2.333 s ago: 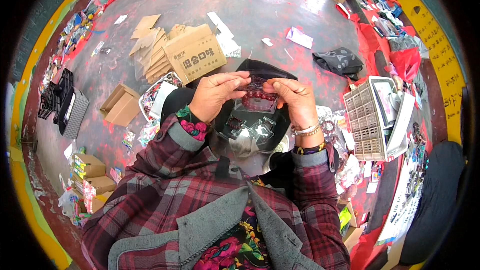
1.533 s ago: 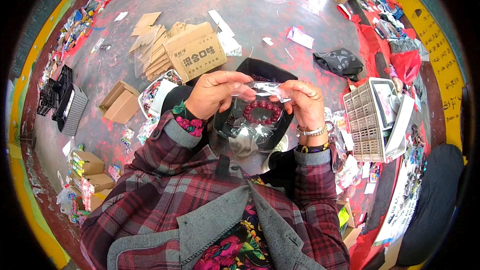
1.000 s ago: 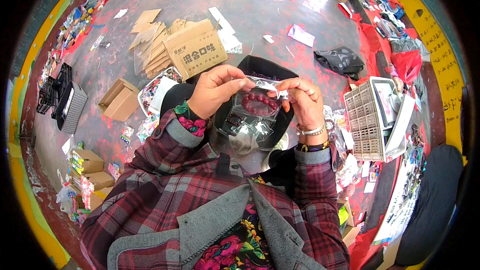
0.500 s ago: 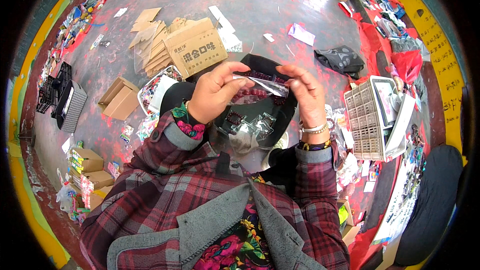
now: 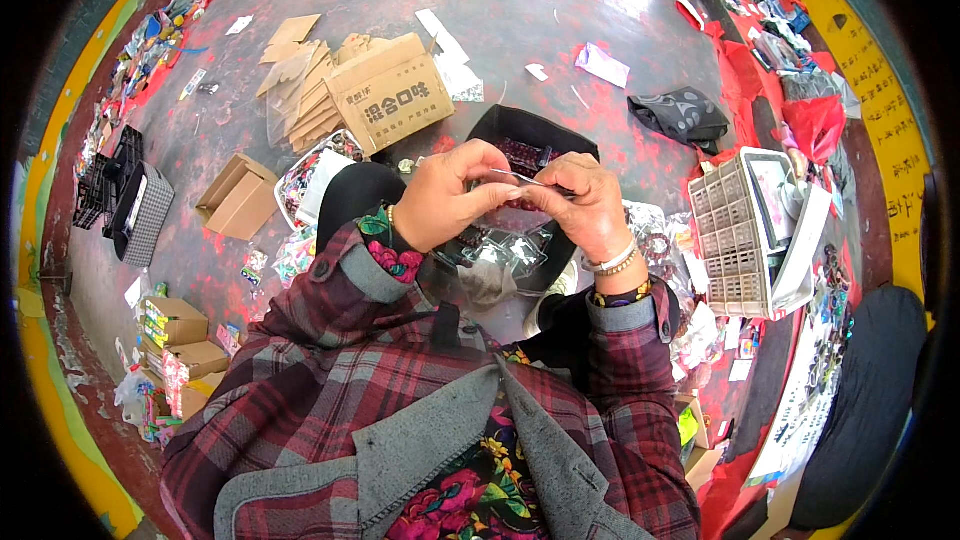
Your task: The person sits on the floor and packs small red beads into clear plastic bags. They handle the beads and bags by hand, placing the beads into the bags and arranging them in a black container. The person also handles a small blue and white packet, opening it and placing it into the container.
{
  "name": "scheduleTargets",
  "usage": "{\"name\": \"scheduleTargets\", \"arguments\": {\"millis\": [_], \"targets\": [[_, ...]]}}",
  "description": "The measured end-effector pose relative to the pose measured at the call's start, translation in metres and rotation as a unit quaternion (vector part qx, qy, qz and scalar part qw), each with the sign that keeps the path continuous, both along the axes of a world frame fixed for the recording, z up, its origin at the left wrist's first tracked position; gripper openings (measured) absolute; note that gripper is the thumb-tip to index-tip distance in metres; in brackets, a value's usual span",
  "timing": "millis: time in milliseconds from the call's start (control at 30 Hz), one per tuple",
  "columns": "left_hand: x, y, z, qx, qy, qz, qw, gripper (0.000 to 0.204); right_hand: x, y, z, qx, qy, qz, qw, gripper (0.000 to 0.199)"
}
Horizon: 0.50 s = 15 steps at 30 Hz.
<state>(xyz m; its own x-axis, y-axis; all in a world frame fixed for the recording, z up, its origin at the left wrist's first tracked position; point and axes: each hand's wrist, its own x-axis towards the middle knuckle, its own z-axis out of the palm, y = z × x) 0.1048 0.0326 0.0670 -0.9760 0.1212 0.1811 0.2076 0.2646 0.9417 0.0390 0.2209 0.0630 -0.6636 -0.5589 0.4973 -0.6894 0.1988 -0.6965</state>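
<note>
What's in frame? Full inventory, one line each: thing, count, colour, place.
clear plastic packet: one, transparent, pinched between both hands
pile of clear packets: several, transparent, in the lap below the hands
black bag: one, black, open on the floor behind the hands
printed carton: one, brown, floor ahead on the left
flattened cardboard: several sheets, brown, left of the carton
open small box: one, brown, floor at left
plastic crate: one, white-grey, at right
dark patterned bag: one, black, floor at upper right
floor: grey, red-stained
left hand: one, gripping the packet's left end
right hand: one, watch at the wrist, gripping its right end
</note>
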Motion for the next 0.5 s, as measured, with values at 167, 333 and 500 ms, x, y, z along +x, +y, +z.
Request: {"name": "scheduleTargets", "arguments": {"millis": [167,333,500], "targets": [[-0.0054,-0.0035,-0.0046,0.094,-0.041,-0.025,0.994,0.011,0.0024,-0.0063,0.0007,-0.005,0.033,0.001,0.999,0.013],[-0.0045,-0.0031,-0.0011,0.025,-0.024,-0.006,0.999,0.008,0.0045,-0.0062,0.0029,-0.005,0.053,0.000,0.999,0.011],[-0.0009,-0.0068,0.0011,-0.020,0.060,0.028,0.998,0.009,-0.0001,-0.0007,-0.0010,-0.044,-0.009,0.016,0.999,0.007]]}}
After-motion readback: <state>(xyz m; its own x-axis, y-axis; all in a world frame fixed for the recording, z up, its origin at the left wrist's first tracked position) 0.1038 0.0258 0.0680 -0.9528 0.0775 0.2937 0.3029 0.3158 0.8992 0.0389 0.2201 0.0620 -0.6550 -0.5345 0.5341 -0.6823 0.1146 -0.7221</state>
